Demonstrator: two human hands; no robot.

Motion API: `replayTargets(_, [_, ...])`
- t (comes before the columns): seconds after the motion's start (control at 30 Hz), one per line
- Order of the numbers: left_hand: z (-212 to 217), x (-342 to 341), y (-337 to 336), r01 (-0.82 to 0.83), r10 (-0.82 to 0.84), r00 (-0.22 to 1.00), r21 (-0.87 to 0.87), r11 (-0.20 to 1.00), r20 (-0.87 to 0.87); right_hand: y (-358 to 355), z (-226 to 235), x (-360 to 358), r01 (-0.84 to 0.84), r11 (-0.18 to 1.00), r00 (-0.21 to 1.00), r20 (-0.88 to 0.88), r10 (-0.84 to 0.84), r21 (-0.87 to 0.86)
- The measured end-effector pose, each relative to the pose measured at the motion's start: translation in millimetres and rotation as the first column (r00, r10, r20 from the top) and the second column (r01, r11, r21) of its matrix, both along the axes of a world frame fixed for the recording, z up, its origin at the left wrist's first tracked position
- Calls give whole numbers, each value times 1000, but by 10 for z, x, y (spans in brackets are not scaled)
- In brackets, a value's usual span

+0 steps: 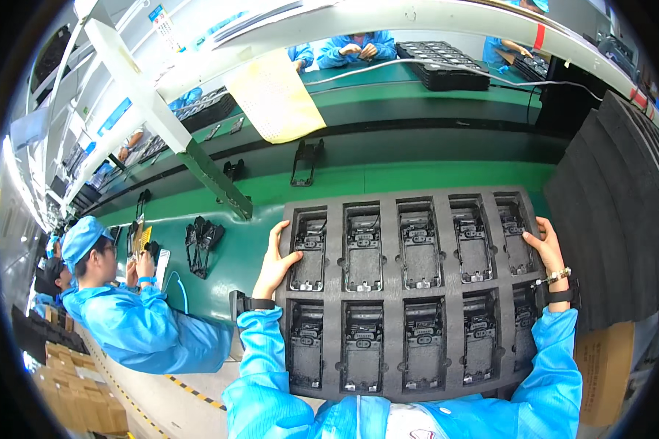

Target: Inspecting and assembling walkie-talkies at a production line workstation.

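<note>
Both my hands grip a dark grey foam tray (394,294) in front of my body, one at each side edge. Its two rows of pockets hold several black phone frames (420,241), each lying flat in its own slot. My left hand (274,261) wraps the left edge, thumb over the rim by the upper left pocket. At the right edge my right hand (548,246) does the same, thumb beside the upper right pocket. The fingers beneath the tray are partly hidden. The tray's far edge lies over the green bench (388,175).
A stack of black foam sheets (608,212) stands at the right, above a cardboard box (604,369). A co-worker in blue (143,322) works at the left, near black frame parts (202,245). A white and green post (176,132) rises from the bench; a yellow sheet (277,99) hangs beyond it.
</note>
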State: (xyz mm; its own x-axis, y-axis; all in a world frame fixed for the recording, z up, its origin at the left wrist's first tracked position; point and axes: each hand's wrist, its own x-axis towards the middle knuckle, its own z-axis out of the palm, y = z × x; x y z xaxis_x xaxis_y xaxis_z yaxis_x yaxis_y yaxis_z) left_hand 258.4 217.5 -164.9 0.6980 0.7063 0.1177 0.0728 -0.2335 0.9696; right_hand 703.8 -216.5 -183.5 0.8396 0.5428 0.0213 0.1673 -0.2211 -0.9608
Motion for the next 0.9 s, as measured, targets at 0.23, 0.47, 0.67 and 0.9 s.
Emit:
replayTargets(0.23, [54, 64, 5, -1, 1, 1000, 7, 1000, -28, -29, -90, 117, -17, 1000, 998, 61, 17, -13])
replayTargets(0.47, [29, 71, 8, 9, -10, 1000, -18, 1000, -29, -59, -123, 158, -24, 998, 998, 58, 27, -55])
replayTargets(0.67, [44, 46, -5, 9, -9, 1000, -33, 999, -14, 9, -3, 49, -26, 998, 999, 34, 28, -50])
replayTargets(0.9, [68, 68, -42, 0, 0, 1000, -2, 1000, -29, -14, -36, 61, -35, 999, 999, 9, 35, 1])
